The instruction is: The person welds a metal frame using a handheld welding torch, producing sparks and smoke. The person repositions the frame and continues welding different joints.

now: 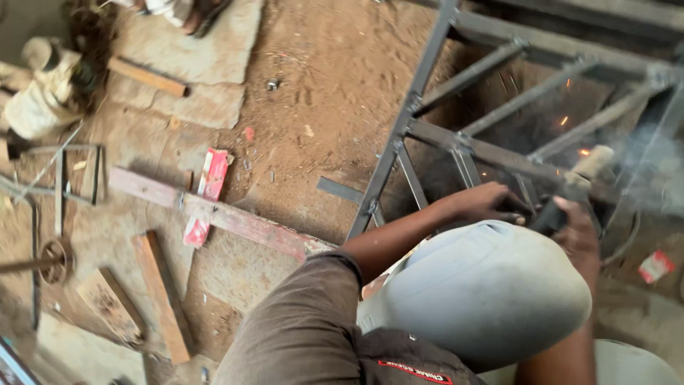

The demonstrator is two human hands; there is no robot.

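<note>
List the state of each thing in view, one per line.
Left hand: gripping something by the frame, hidden by the knee.
Right hand: closed on a dark tool handle.
Metal frame: lying on the dirt, sparks and smoke around it.
Red packet: lying across a wooden plank.

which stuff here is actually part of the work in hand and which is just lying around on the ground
In use:
- right hand gripping a dark-handled tool
- left hand by the tool
- grey metal frame, with sparks and smoke

Lying about:
- red packet
- long wooden plank
- short wood piece
- rusty wheel
</note>
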